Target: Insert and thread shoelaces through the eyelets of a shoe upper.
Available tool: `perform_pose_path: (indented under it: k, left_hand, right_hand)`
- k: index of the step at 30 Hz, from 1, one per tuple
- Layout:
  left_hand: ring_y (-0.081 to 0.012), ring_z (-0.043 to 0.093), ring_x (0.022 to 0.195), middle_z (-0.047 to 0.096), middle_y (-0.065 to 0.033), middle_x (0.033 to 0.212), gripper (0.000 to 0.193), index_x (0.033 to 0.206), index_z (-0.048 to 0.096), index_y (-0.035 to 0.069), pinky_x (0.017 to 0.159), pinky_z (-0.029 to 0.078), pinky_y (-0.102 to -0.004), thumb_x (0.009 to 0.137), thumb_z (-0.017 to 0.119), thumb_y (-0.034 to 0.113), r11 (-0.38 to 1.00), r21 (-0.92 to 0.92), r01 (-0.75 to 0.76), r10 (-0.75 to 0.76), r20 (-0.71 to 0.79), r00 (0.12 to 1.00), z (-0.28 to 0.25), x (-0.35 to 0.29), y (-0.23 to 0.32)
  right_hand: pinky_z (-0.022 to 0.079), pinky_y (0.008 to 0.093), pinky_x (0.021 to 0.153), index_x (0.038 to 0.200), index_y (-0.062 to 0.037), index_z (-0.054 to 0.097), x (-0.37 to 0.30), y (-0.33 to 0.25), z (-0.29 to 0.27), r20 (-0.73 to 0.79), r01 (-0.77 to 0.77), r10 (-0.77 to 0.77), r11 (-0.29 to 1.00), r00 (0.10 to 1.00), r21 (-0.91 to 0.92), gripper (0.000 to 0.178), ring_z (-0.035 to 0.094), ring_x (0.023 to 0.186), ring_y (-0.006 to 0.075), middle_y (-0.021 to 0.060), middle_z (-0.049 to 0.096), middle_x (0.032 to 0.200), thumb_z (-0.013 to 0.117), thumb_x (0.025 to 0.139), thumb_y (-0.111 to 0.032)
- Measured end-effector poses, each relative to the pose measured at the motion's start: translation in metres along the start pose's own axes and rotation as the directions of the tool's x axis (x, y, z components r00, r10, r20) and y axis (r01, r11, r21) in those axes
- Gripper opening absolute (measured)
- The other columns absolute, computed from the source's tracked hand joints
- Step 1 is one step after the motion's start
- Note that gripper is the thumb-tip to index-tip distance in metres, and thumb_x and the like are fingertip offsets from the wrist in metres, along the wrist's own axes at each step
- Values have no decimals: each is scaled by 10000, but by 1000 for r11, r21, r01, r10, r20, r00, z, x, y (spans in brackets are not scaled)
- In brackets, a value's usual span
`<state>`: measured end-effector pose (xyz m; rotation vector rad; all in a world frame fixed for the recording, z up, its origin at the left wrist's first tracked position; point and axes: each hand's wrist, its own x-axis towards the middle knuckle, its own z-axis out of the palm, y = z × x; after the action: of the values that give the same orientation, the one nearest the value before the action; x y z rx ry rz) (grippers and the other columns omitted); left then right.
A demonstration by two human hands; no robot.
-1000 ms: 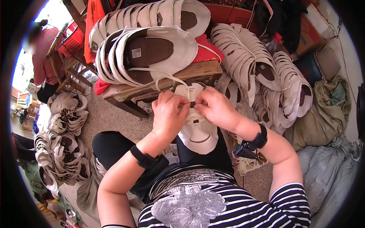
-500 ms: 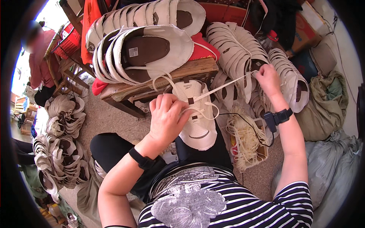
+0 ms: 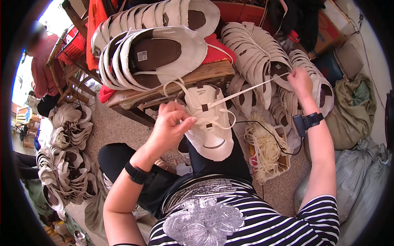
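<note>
One cream mesh shoe upper [image 3: 211, 133] rests toe-inward over the thigh [image 3: 200, 165], probably for steady support. From my remote view, the right hand [image 3: 301, 83] is closed, pinching the shoelace [image 3: 250, 89] taut; the left hand [image 3: 174, 121] half-curls alongside, its grip I cannot tell.

Through the head camera I see the person's right hand [image 3: 301, 83] holding a cream lace [image 3: 256, 85] stretched from a pale shoe upper [image 3: 216, 151], the left hand [image 3: 167, 122] at its lacing. I see nested uppers [image 3: 191, 47] on a wooden bench [image 3: 213, 72], with loose laces [image 3: 259, 149] nearby.
</note>
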<state>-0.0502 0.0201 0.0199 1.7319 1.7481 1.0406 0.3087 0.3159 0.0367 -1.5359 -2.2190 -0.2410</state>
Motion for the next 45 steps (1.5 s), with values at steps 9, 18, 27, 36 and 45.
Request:
perform_pose_path:
  k: [9,18,27,36,45]
  left_hand:
    - [-168,521,777,509,-64,945,199,984,674,46,660,445,-271,791,708,17,981,-187,45,-89,-231,969,-1,-1,-6]
    - [-318,498,945,475,-117,964,231,925,666,58,800,449,-402,712,754,46,950,259,-174,220,-160,962,3,30,10]
    - [-296,560,877,522,-112,972,140,837,625,19,778,478,-370,726,699,-23,878,417,-234,371,-284,884,-10,7,10]
    - [-297,614,843,595,-106,946,88,850,625,16,743,507,-362,776,660,-19,891,417,-179,314,-282,907,-16,-17,-5]
    - [-300,613,664,607,-87,731,143,912,577,78,611,479,-389,806,640,6,921,375,-105,210,-251,945,-14,-32,-14]
  right_hand:
    - [513,502,758,990,-51,625,-2,30,21,124,1,36,958,992,-287,216,634,939,397,187,609,1079,619,801,-156]
    - [498,378,725,862,-18,623,-108,-184,-36,365,251,-654,653,663,715,250,599,800,309,142,570,859,698,787,-244]
    - [497,372,699,900,2,626,-81,-163,-33,596,-37,-532,727,601,686,238,610,761,282,145,568,877,658,756,-185]
    - [507,445,732,978,-40,535,-102,-179,-36,258,484,-743,617,617,620,256,596,855,364,160,483,975,662,766,-104]
    - [465,394,514,678,-61,513,-95,-195,-33,-89,541,-593,651,800,533,162,564,582,301,100,484,714,664,738,-65]
